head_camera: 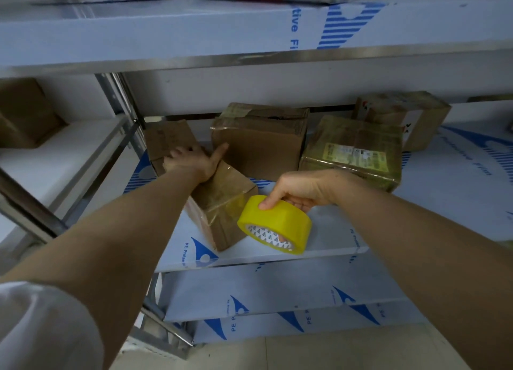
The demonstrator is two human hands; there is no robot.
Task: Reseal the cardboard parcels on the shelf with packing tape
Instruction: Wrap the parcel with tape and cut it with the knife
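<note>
While the left hand (191,161) lies palm-down on the long cardboard parcel (222,200), its fingers (176,156) are spread wide and fairly straight over the parcel's far end, and the thumb is stretched out sideways. The thumb tip almost reaches the brown box (258,139) standing just beyond it. The right hand (299,189) grips the yellow tape roll (274,225): the thumb presses on the roll's outer band, and a fingertip shows inside the printed core, so the fingers are curled through it. The roll hangs just beside the near end of the parcel, below and to the right of the left fingers. A translucent strip of tape (234,203) seems to run from the roll onto that end. The parcel lies slantwise on the shelf (444,181), whose surface carries blue-printed protective film. Past the right knuckles sits a labelled parcel (352,153) wrapped in yellowish tape, and farther back from it stands another taped carton (402,117). Well off to the far side of the left fingers, a plain box (25,114) stands in the neighbouring bay. A white sleeve (41,328) covers the left upper arm.
</note>
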